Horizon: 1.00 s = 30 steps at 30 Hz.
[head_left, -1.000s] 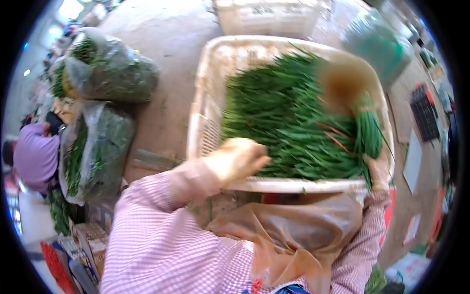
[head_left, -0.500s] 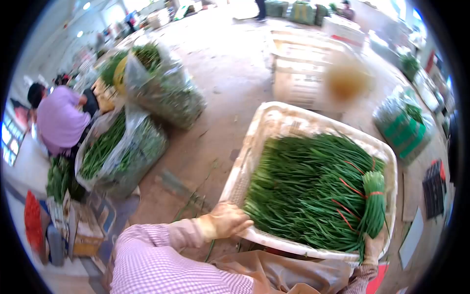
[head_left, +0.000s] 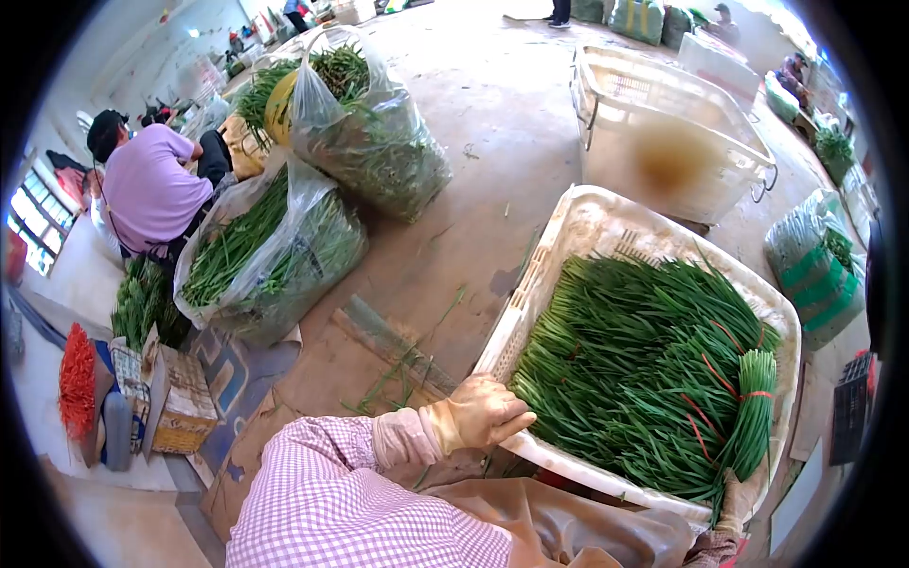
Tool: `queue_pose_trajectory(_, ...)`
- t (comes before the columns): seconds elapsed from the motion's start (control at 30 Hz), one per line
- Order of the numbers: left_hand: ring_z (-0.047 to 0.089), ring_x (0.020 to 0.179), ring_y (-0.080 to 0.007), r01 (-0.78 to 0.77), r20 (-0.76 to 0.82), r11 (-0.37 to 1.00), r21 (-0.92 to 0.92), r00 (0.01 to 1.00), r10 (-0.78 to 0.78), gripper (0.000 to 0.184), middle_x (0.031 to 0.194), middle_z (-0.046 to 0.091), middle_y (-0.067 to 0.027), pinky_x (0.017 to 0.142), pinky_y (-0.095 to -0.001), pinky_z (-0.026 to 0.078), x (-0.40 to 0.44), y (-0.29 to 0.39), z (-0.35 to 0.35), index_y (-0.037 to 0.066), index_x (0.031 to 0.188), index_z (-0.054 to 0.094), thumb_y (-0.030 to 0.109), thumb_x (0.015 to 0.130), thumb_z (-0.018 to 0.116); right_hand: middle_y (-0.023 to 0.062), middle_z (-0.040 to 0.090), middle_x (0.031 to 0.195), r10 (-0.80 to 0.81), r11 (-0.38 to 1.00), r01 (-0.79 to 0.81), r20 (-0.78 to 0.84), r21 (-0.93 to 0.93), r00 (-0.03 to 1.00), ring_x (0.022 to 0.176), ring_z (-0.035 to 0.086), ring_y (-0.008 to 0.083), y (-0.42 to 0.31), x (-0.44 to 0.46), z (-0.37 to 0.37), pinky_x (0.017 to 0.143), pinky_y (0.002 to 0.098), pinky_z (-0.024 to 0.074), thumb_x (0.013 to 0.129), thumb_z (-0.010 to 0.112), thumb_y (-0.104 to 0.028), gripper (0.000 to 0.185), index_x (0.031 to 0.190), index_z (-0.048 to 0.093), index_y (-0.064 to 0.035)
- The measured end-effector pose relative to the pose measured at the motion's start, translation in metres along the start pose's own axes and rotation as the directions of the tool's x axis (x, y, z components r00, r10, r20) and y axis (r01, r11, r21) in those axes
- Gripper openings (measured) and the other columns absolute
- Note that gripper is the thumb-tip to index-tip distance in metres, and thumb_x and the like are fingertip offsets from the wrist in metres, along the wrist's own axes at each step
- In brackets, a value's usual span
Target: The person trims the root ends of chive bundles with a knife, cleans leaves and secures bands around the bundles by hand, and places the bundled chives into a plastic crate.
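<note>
A white plastic crate [head_left: 536, 275] stands tilted in front of me, packed with green garlic chives [head_left: 634, 369]. My left hand [head_left: 483, 414], in a pale glove, has its fingers curled over the crate's near left corner. At the crate's right side, a bundle of garlic chives [head_left: 755, 407] tied with a red band lies on top of the others, its pale cut ends facing away from me. My right hand [head_left: 739, 500] is closed around the leafy end of that bundle, partly hidden by leaves. Several red bands [head_left: 699, 414] show among the chives beside it.
Another white crate [head_left: 606, 156] stands just beyond mine, partly blurred by a brownish spot. Clear plastic bags of greens [head_left: 275, 256] sit at left, near a seated person in a purple shirt [head_left: 156, 189]. Red ties [head_left: 78, 383] hang by a box [head_left: 185, 402]. A green-striped bag [head_left: 819, 265] is at right.
The whole view has shifted, so the crate and both hands appear farther right. Both hands keep about the same places on the crate and the bundle.
</note>
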State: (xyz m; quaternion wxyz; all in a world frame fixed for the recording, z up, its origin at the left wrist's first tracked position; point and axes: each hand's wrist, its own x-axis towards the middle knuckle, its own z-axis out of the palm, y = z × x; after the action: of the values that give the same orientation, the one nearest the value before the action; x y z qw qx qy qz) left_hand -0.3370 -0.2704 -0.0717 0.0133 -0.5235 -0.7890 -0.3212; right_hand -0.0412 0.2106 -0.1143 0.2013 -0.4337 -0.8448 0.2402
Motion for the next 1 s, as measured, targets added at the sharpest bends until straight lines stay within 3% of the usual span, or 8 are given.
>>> queue_pose_trajectory(0.33, 0.060, 0.062, -0.0313, 0.048, 0.040, 0.999, 0.012, 0.998, -0.049, 0.029, 0.062, 0.059, -0.0121, 0.063, -0.0439, 0.046, 0.003, 0.012, -0.008, 0.007, 0.067, 0.060, 0.025, 0.089, 0.059, 0.0193, 0.058, 0.123, -0.042, 0.996, 0.038, -0.056, -0.076, 0.998, 0.116, 0.053, 0.0348, -0.023, -0.001, 0.003, 0.103, 0.0395, 0.0393, 0.062, 0.075, -0.005, 0.076, 0.133, 0.048, -0.0012)
queue_pose_trajectory(0.43, 0.059, 0.057, -0.0309, 0.053, -0.053, 0.999, 0.011, 0.997, -0.052, 0.029, 0.057, 0.057, -0.0117, 0.059, -0.0431, 0.047, 0.004, 0.014, -0.002, 0.007, 0.062, 0.059, 0.022, 0.087, 0.062, 0.0190, 0.061, 0.118, -0.054, 0.994, 0.047, 0.068, 0.100, 0.996, 0.111, 0.057, 0.0349, -0.068, -0.009, -0.011, 0.099, 0.0412, 0.0424, 0.064, 0.072, -0.011, 0.069, 0.130, 0.052, -0.0020)
queue_pose_trajectory(0.47, 0.059, 0.054, -0.0309, 0.011, -0.052, 0.998, 0.060, 0.999, -0.008, 0.029, 0.055, 0.056, -0.0115, 0.057, -0.0427, 0.047, 0.004, 0.010, -0.001, 0.007, 0.061, 0.058, 0.020, 0.086, 0.063, 0.0201, 0.061, 0.118, -0.092, 0.996, 0.092, -0.025, 0.017, 0.995, 0.111, 0.057, 0.0359, -0.042, -0.006, -0.002, 0.099, 0.0426, 0.0425, 0.065, 0.072, -0.012, 0.070, 0.131, 0.051, -0.0021)
queue_pose_trajectory(0.53, 0.058, 0.052, -0.0308, -0.001, 0.043, 0.994, 0.110, 0.999, -0.004, 0.027, 0.055, 0.057, -0.0118, 0.055, -0.0426, 0.045, 0.002, 0.004, 0.000, 0.007, 0.060, 0.058, 0.018, 0.085, 0.064, 0.0232, 0.060, 0.119, 0.168, 0.961, -0.144, 0.083, -0.237, 0.982, 0.113, 0.056, 0.0390, -0.072, -0.010, -0.017, 0.097, 0.0448, 0.0426, 0.067, 0.074, -0.029, 0.076, 0.133, 0.047, -0.0031)
queue_pose_trajectory(0.57, 0.058, 0.053, -0.0308, 0.065, -0.032, 0.997, 0.040, 0.997, -0.064, 0.026, 0.056, 0.058, -0.0118, 0.056, -0.0424, 0.045, 0.005, 0.012, -0.003, 0.007, 0.062, 0.060, 0.018, 0.085, 0.064, 0.0234, 0.060, 0.120, 0.113, 0.968, -0.100, 0.046, -0.229, 0.993, 0.113, 0.056, 0.0392, -0.063, -0.011, -0.013, 0.097, 0.0445, 0.0432, 0.067, 0.075, -0.035, 0.080, 0.135, 0.045, -0.0040)
queue_pose_trajectory(0.83, 0.060, 0.058, -0.0266, 0.073, -0.027, 0.997, 0.040, 0.997, -0.072, 0.015, 0.061, 0.062, -0.0080, 0.060, -0.0376, 0.044, 0.009, 0.016, -0.006, 0.006, 0.075, 0.065, 0.017, 0.085, 0.065, 0.0205, 0.061, 0.120, 0.024, 0.999, -0.024, 0.021, -0.028, 0.999, 0.111, 0.058, 0.0371, -0.056, -0.012, -0.009, 0.095, 0.0420, 0.0455, 0.069, 0.078, -0.018, 0.077, 0.137, 0.044, -0.0086)
queue_pose_trajectory(0.93, 0.060, 0.057, -0.0251, 0.065, -0.022, 0.997, 0.049, 0.998, -0.064, 0.011, 0.062, 0.062, -0.0070, 0.059, -0.0364, 0.043, 0.007, 0.013, -0.005, 0.007, 0.079, 0.065, 0.016, 0.085, 0.065, 0.0186, 0.063, 0.117, 0.070, 0.987, -0.069, 0.002, -0.144, 0.998, 0.108, 0.061, 0.0344, -0.073, -0.015, -0.014, 0.093, 0.0402, 0.0466, 0.070, 0.078, -0.014, 0.073, 0.136, 0.046, -0.0087)
queue_pose_trajectory(1.0, 0.059, 0.057, -0.0257, 0.060, -0.017, 0.998, 0.033, 0.998, -0.060, 0.012, 0.062, 0.061, -0.0080, 0.058, -0.0367, 0.043, 0.008, 0.013, -0.005, 0.005, 0.080, 0.066, 0.017, 0.085, 0.066, 0.0180, 0.064, 0.116, 0.059, 0.997, -0.058, 0.015, -0.055, 0.998, 0.107, 0.061, 0.0334, -0.066, -0.013, -0.011, 0.093, 0.0395, 0.0470, 0.070, 0.078, -0.014, 0.072, 0.135, 0.047, -0.0089)
